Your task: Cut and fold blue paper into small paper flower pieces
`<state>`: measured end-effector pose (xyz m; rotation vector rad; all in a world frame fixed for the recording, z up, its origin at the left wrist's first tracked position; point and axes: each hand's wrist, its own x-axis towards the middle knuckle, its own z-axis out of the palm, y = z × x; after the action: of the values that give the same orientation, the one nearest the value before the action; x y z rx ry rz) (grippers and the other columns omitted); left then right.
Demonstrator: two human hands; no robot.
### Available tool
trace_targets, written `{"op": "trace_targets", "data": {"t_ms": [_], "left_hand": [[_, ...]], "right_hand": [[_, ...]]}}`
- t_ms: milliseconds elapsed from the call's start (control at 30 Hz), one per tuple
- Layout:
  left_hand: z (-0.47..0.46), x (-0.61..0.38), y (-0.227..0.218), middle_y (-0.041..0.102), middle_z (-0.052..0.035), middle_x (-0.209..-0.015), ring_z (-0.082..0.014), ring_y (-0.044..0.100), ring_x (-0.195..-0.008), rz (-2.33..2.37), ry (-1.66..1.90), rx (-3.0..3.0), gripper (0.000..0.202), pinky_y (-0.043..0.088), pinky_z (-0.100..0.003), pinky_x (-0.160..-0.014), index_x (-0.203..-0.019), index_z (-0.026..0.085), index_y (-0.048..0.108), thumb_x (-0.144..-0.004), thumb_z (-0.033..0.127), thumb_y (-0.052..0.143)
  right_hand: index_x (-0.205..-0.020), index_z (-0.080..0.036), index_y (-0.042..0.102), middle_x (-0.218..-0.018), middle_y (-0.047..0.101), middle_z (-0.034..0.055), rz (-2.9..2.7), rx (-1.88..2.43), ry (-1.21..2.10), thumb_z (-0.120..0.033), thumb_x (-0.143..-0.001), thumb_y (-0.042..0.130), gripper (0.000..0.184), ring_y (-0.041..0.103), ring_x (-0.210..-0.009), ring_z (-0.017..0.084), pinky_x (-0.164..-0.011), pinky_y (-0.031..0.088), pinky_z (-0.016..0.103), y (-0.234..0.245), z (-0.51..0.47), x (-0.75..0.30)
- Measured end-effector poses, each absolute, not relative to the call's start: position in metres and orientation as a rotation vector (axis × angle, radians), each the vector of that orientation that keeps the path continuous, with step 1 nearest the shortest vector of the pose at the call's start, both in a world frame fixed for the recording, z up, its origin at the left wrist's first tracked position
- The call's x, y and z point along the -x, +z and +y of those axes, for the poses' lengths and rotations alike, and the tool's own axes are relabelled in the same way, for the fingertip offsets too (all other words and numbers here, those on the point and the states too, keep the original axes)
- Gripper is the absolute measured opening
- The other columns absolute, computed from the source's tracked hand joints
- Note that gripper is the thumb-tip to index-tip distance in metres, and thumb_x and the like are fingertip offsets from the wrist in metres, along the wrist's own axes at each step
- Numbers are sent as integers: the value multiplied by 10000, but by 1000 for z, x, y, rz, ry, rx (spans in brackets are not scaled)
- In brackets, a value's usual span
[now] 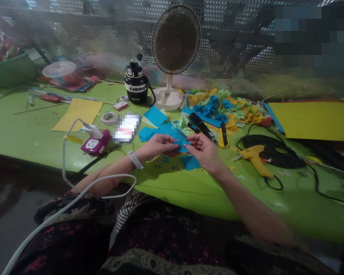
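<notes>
One long lime-green worktop (34, 141) stretches across the room, with one white round-headed fan (176, 40) standing at the back. I see two flat yellow paper sheets: the larger at the right (318, 120), the smaller at the left (77, 116). One heap of blue, yellow and green paper pieces (213, 105), too many to count, lies right of the fan's base. One black bottle with a white band (135, 91) stands just left of it. Two bare hands meet mid-worktop, left hand (159, 146) and right hand (205, 152). Around them lie one yellow glue gun (256, 157), one black stapler (202, 126), one magenta socket block (96, 144), one yellow-and-black cutter (224, 135) and one cream tape roll (109, 118). Between the hands, both sets of fingertips pinch what looks like one small blue paper piece (181, 146).
</notes>
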<state>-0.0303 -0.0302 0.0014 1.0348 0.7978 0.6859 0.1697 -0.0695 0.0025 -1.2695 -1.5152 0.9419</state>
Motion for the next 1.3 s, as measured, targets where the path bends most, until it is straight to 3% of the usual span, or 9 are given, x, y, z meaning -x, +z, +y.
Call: {"op": "trace_targets", "data": {"t_ms": [200, 600, 833, 967, 1067, 1300], "left_hand": [[-27, 34, 4, 735, -51, -702, -146, 721, -635, 836, 654, -1100, 207, 580, -249, -611, -790, 109, 645, -731, 193, 824], [-22, 37, 6, 750, -57, -719, -146, 729, -665, 808, 632, -1104, 237, 603, -281, -683, -796, 110, 626, -719, 193, 835], [-12, 43, 3, 750, -54, -726, -134, 726, -662, 860, 696, -1105, 204, 595, -268, -691, -787, 122, 620, -745, 177, 812], [-8, 46, 5, 747, -50, -737, -138, 732, -676, 856, 766, -1073, 218, 600, -288, -730, -818, 119, 611, -747, 163, 812], [-8, 49, 13, 741, -32, -746, -131, 734, -691, 831, 860, -1032, 248, 602, -287, -767, -827, 120, 597, -738, 166, 825], [-8, 53, 24, 732, -11, -745, -135, 741, -711, 798, 940, -1007, 271, 604, -276, -770, -825, 121, 594, -732, 185, 840]], "right_hand": [[-950, -221, 617, -831, 625, 25, -1505, 1267, 976, -449, -728, 755, 347, 627, -823, 184, -733, 581, 336, 5, -69, -170], [-943, -210, 630, -837, 662, 32, -1498, 1273, 965, -456, -722, 754, 352, 652, -821, 188, -755, 582, 354, 8, -64, -176], [-884, -234, 732, -894, 696, 49, -2077, 1558, 799, -508, -649, 811, 370, 554, -640, 149, -576, 452, 291, 27, -60, -207], [-706, -234, 716, -733, 669, 20, -2345, 1537, 885, -472, -674, 793, 252, 562, -653, 169, -579, 401, 280, 28, -58, -214], [-692, -214, 680, -658, 631, -1, -2218, 1515, 985, -534, -728, 726, 325, 535, -612, 156, -562, 381, 279, 28, -54, -213], [-715, -206, 618, -538, 553, -35, -1673, 1570, 816, -633, -647, 747, 451, 522, -489, 142, -510, 395, 283, 31, -36, -201]]}}
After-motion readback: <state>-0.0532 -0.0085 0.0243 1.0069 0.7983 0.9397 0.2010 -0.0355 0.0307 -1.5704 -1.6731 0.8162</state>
